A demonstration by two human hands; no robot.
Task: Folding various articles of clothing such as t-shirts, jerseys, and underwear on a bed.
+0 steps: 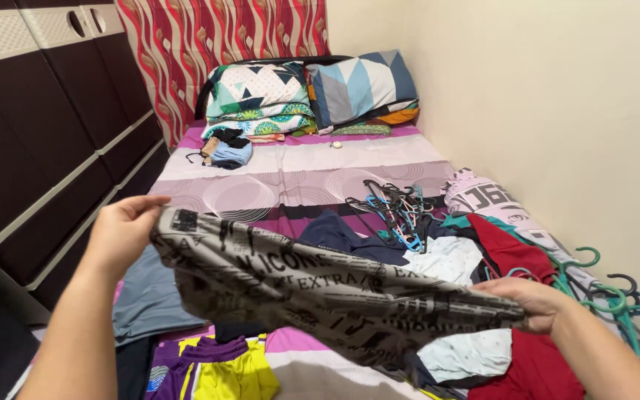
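Observation:
I hold a white garment with black newspaper-style print (320, 289) stretched out above a bed. My left hand (124, 230) grips its upper left edge. My right hand (531, 300) pinches its right end. The cloth hangs slack between them and hides part of the clothes heap below. Under it lie a white piece (464, 355), red clothing (509, 255) and a dark blue garment (331, 233).
The bed has a purple patterned sheet (298, 174) with pillows (261, 92) at its head and a small clothes bundle (224, 152). A tangle of plastic hangers (394, 204) lies mid-bed; green hangers (601, 292) at right. A dark wardrobe (38, 133) stands left, a cream wall (557, 96) right. A grey folded item (150, 300) and a yellow-purple garment (216, 367) lie near me.

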